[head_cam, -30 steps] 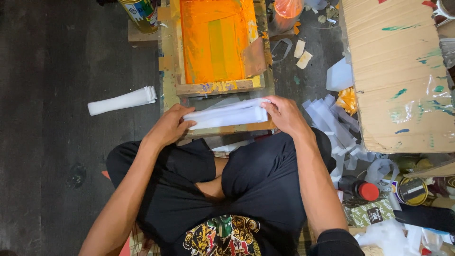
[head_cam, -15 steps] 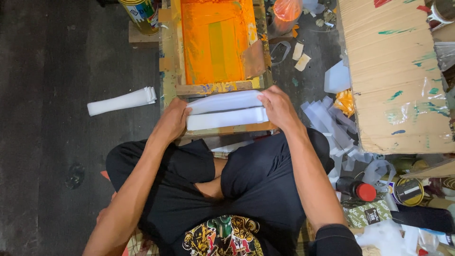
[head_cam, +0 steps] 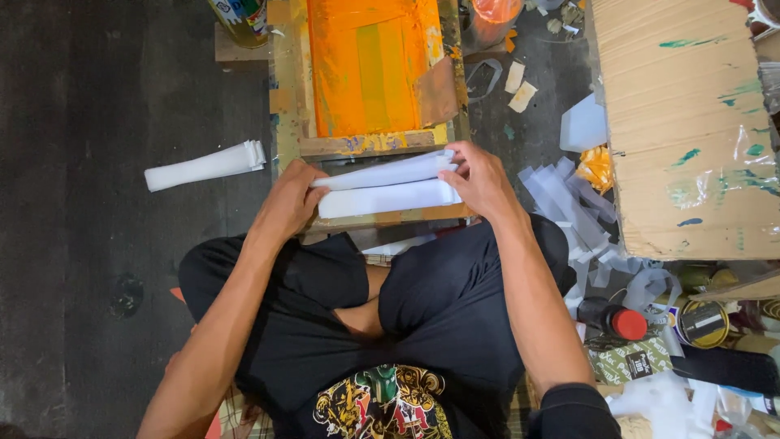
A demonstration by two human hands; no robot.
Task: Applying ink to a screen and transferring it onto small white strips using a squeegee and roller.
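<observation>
I sit cross-legged on the floor in front of a wooden screen-printing frame (head_cam: 286, 106) coated in orange ink. A stack of white paper strips (head_cam: 382, 197) lies across its near edge. My left hand (head_cam: 286, 203) grips the stack's left end. My right hand (head_cam: 481, 183) holds the right end and lifts the top strips (head_cam: 388, 171), which fan upward from the lower ones.
A second bundle of white strips (head_cam: 203, 166) lies on the dark floor to the left. At right stand a large cardboard box (head_cam: 686, 122), loose white scraps (head_cam: 569, 203), a red-capped bottle (head_cam: 613, 319) and ink tins (head_cam: 704, 322). An orange cup (head_cam: 492, 15) stands behind the frame.
The stack was flat under both hands; now my right hand has raised the top strips, so the stack has split into two layers.
</observation>
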